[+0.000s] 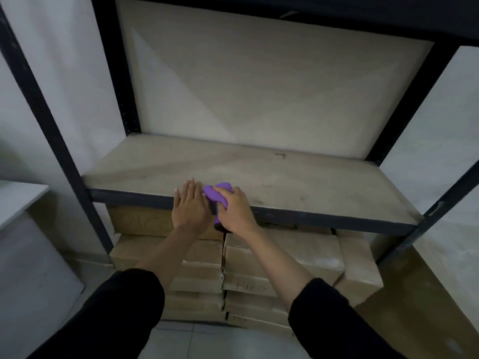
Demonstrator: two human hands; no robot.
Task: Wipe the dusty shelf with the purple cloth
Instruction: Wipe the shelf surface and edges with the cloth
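The dusty shelf (285, 177) is a grey-beige board in a dark metal frame, with smudges and streaks across it. A purple cloth (216, 194) is bunched at the shelf's front edge, with a part hanging down over the rail. My right hand (237, 211) is closed over the cloth at that edge. My left hand (190, 203) lies flat with fingers together, just left of the cloth, resting on the front edge of the board.
Dark uprights (39, 104) frame the shelf on both sides, and a dark upper shelf edge (337, 19) hangs above. Stacked cardboard boxes (280, 257) fill the space below the shelf. A white ledge (18, 200) juts in at left.
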